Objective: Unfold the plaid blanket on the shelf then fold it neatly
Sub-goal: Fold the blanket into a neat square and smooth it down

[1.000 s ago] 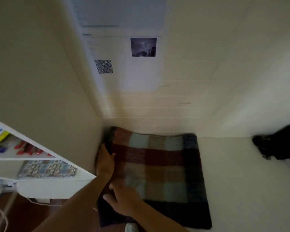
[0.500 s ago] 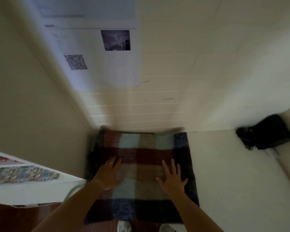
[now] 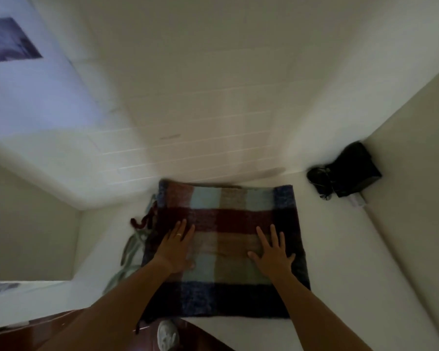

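Both hands lie flat, palms down, grasping nothing: left hand (image 3: 174, 249) and right hand (image 3: 273, 252) rest side by side on the folded plaid blanket (image 3: 228, 224), whose fringe (image 3: 137, 239) lies nearer the left hand.

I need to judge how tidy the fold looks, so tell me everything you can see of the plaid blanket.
The plaid blanket lies flat, folded into a rough square on the white shelf. It looks fuzzy and woollen, checked in dark red, light blue, tan and navy. Fringe tassels spill from its left edge. The left hand and right hand press on it, palms down.

plaid blanket (image 3: 228, 247) shifted right, fringe (image 3: 137, 239) newly exposed
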The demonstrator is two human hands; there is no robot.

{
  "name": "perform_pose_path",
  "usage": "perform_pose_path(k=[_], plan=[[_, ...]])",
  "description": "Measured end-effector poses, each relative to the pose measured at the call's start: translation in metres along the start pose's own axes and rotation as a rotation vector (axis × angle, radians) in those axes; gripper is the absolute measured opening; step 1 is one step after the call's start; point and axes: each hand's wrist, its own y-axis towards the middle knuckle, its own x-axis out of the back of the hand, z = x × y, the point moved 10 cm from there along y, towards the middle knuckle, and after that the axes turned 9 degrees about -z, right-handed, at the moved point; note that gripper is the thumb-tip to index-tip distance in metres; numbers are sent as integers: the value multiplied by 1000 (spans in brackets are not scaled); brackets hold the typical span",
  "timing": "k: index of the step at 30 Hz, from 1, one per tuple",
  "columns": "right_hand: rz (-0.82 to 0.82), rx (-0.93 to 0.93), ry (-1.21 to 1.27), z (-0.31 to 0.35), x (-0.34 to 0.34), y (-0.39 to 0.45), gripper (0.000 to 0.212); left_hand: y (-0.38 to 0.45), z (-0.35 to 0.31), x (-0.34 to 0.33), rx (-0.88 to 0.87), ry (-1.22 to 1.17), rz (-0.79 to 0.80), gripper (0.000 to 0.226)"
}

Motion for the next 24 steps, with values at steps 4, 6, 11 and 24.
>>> perform_pose_path(k=[4,6,11,24], plan=[[0,-9,10,-43,15,14,83,22,-42,7,-12,-1,-36,115],[-8,-12,6,-60,21,21,82,29,-58,13,-19,3,-79,112],[-15,-13,-9,-90,34,39,81,34,-85,23,-53,-31,-173,99],[-260,-365,88,-158,72,34,91,11,-26,-6,-7,73,-89,124]])
